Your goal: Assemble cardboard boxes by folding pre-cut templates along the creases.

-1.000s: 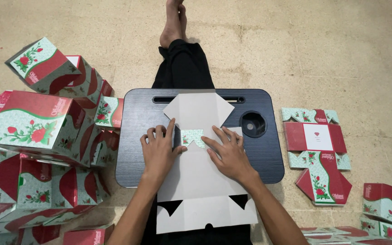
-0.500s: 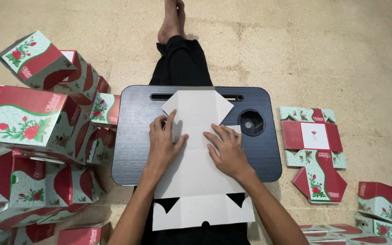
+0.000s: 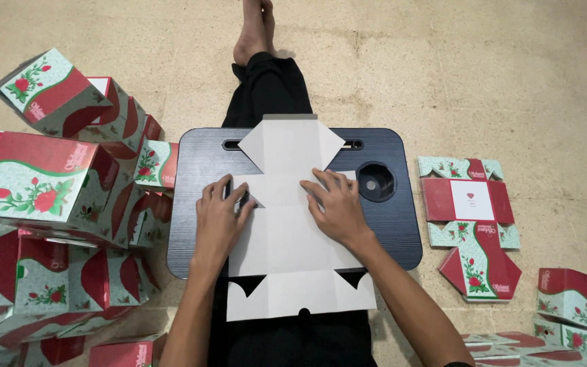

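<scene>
Head view shows two open hands, left hand (image 3: 217, 216) and right hand (image 3: 335, 205), pressing flat on one white carton blank (image 3: 287, 238) atop one black lap tray (image 3: 395, 224), gripping nothing.

red-and-mint rose boxes (image 3: 42, 183) stacked left; flat white blank (image 3: 287, 224) centre; printed blanks (image 3: 473, 224) right.

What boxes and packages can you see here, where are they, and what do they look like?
Folded boxes: piled on the floor at the left; cube-shaped, mint green and red with rose pictures.
Unfolded box blank: on the black lap tray, plain white side up, under the left hand and the right hand.
Flat printed blank: on the floor right of the tray; cross-shaped, red and green, white centre.
More boxes: bottom right corner, same colours.
</scene>
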